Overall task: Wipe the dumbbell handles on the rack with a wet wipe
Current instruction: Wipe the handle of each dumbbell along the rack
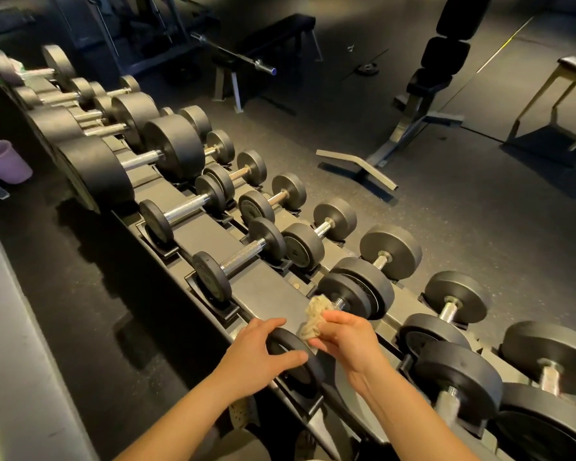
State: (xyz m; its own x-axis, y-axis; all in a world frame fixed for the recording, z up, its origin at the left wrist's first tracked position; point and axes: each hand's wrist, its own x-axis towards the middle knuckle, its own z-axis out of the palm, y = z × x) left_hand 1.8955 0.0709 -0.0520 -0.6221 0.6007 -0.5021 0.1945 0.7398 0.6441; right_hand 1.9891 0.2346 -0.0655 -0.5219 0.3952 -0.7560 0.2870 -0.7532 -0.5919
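Head view, one frame.

- Rack [273, 287]: tiered and dark, running on a diagonal from the upper left of the frame to the lower right corner. It is loaded with black round-headed dumbbells with chrome handles.
- Dumbbell [348, 294] being worked on: lower centre, lying in the rack's top row.
- Left hand [263, 347]: lower centre, fingers and thumb curled round the near disc [281, 342] of that dumbbell, grasping it.
- Right hand [343, 337]: just right of the left hand, fingertips pinching the wet wipe [315, 317].
- Wet wipe: crumpled and beige, bunched over the dumbbell's handle between the two discs. A short chrome stub [340, 302] shows beside the far disc; the rest of the handle is hidden.
- Neighbouring dumbbells [240, 259]: seated in cradles up the rack to the left, and larger ones to the lower right.
- Purple bucket [5, 161]: left edge, behind the rack.
- Barbell [236, 56]: upper centre, resting on a stand.
- Adjustable bench [423, 94]: upper right, on the dark floor [463, 211].
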